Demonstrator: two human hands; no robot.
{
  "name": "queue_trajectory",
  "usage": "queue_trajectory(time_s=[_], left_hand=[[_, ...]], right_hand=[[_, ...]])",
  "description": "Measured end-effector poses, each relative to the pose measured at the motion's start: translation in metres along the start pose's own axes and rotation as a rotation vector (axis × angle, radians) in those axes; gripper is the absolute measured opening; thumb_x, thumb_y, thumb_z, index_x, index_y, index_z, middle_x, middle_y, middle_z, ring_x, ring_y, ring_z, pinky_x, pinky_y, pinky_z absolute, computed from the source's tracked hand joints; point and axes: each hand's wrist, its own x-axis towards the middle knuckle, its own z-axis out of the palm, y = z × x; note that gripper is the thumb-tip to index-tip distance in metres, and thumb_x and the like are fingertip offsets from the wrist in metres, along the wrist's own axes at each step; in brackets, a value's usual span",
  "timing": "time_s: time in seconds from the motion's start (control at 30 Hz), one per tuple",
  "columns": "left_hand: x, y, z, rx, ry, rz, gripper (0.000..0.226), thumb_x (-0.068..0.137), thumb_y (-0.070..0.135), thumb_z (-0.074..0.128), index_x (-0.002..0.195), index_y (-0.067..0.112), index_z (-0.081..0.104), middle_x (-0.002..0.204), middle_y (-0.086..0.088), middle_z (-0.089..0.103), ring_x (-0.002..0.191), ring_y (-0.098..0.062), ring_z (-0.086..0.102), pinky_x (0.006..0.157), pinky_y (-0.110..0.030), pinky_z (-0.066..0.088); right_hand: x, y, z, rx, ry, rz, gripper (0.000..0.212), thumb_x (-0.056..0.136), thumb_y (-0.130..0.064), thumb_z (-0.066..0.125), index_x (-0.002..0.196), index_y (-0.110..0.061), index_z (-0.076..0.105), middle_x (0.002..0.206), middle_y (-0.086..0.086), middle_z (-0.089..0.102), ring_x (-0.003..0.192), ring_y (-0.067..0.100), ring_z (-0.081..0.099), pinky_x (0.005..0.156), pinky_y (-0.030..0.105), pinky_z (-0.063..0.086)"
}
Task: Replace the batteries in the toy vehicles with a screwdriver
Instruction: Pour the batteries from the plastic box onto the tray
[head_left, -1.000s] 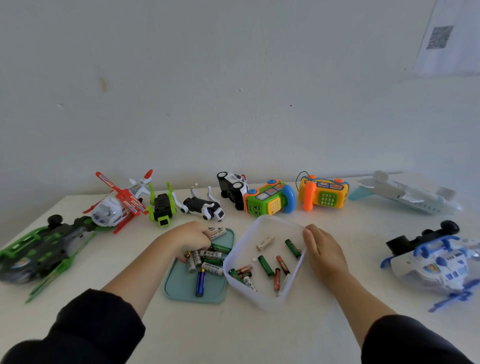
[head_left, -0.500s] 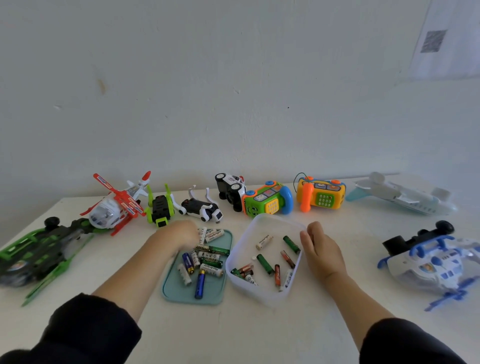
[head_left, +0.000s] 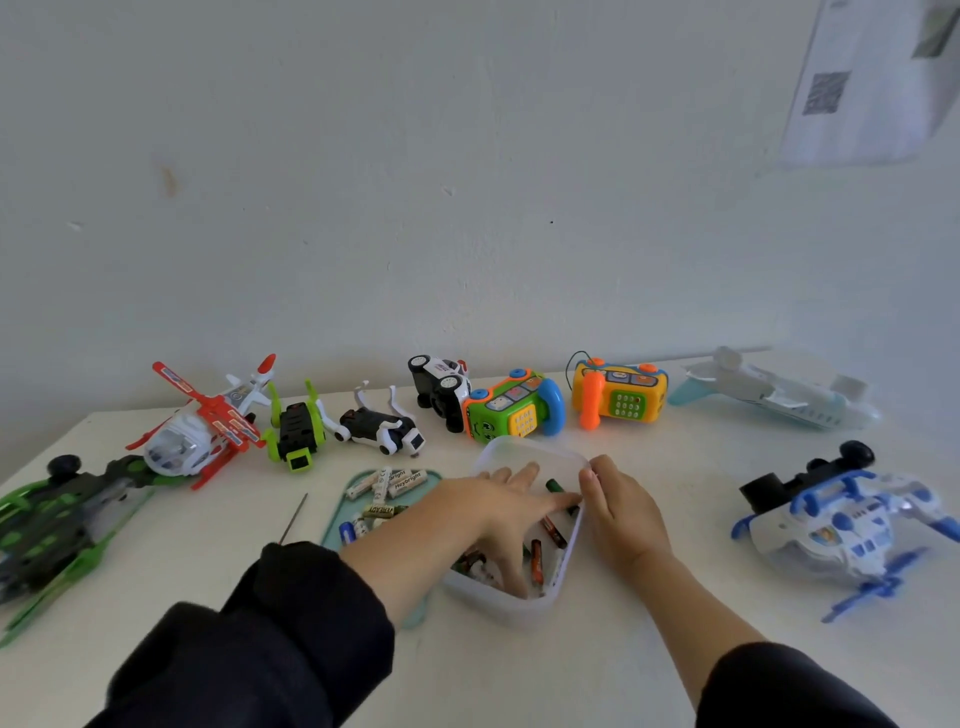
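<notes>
My left hand reaches into the clear tub at lower centre, fingers spread fairly straight over the loose batteries inside; I cannot tell whether any fingertip has one pinched, since the palm hides them. My right hand sits just right of it, thumb and fingers curled onto the tub's right rim, grasping it to steady it.

My guess at the risks: the tub is thin, light, see-through plastic with rounded corners, so a sideways tug from either hand could tip it and send smooth round cells rolling across the pale tabletop (they roll easily). A second pile of batteries lies on the flat teal tray touching the tub's left side, partly under my forearm; a sleeve drag could mix the 2 lots, and then old and fresh cells would be hard to tell apart.

The thin metal screwdriver shaft lies left of the tray, near my dark sleeve, and could be knocked off.

The toys are glossy hard plastic: a red and white helicopter at left, a green and black craft at the far left edge, a blue and white helicopter at right, a pale plane at upper right. Thin rotor blades look easy to snap if leaned on.
</notes>
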Motion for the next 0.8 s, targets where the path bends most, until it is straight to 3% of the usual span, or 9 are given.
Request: queue_trajectory(time_s=[0.13,0.23,0.33,0.43,0.7,0.8], left_hand=[[0.013,-0.003,0.004,0.022,0.057,0.012,0.117,0.06,0.04,0.079,0.143,0.049,-0.003,0.148,-0.009,0.019,0.133,-0.034,0.027,0.108,-0.046,0.03],[0.013,-0.002,0.003,0.008,0.09,0.016,0.097,0.06,0.043,0.079,0.138,0.04,0.021,0.121,-0.004,0.038,0.114,-0.029,0.041,0.093,-0.041,0.04],[0.008,0.0,0.004,-0.063,0.047,0.026,0.066,0.066,0.037,0.075,0.12,0.035,0.037,0.113,-0.002,0.036,0.107,-0.026,0.04,0.081,-0.041,0.046],[0.003,-0.001,0.007,-0.074,-0.061,0.019,0.054,0.073,0.031,0.069,0.117,0.035,0.038,0.116,-0.004,0.032,0.107,-0.028,0.042,0.083,-0.042,0.048],[0.002,-0.009,-0.005,0.046,-0.296,0.029,0.076,0.08,0.02,0.066,0.137,0.044,0.021,0.136,-0.004,0.022,0.113,-0.037,0.046,0.092,-0.045,0.047],[0.005,-0.01,-0.003,0.153,-0.29,0.042,0.081,0.08,0.019,0.068,0.139,0.044,0.017,0.138,-0.005,0.022,0.113,-0.038,0.047,0.089,-0.047,0.047]], right_hand=[[0.002,0.001,0.0,0.017,-0.005,0.012,0.022,0.099,-0.034,0.034,0.087,-0.018,0.041,0.085,0.004,0.055,0.081,0.021,0.046,0.065,0.034,0.032],[0.0,0.0,-0.001,0.021,0.015,0.005,0.023,0.099,-0.034,0.035,0.085,-0.017,0.04,0.081,0.003,0.053,0.079,0.022,0.046,0.064,0.035,0.032],[0.0,-0.002,-0.002,0.008,0.009,-0.001,0.023,0.1,-0.034,0.035,0.084,-0.018,0.04,0.079,-0.001,0.051,0.078,0.02,0.045,0.062,0.034,0.03],[0.002,-0.001,-0.002,0.01,0.007,0.005,0.023,0.1,-0.035,0.035,0.084,-0.018,0.041,0.077,-0.002,0.05,0.077,0.019,0.046,0.061,0.033,0.03],[0.003,-0.001,0.0,0.001,0.029,0.007,0.026,0.098,-0.031,0.039,0.079,-0.014,0.042,0.074,0.0,0.05,0.076,0.022,0.047,0.062,0.035,0.033],[0.003,-0.002,0.0,0.0,0.034,0.004,0.027,0.098,-0.031,0.04,0.079,-0.013,0.044,0.074,0.001,0.051,0.076,0.021,0.048,0.062,0.034,0.033]])
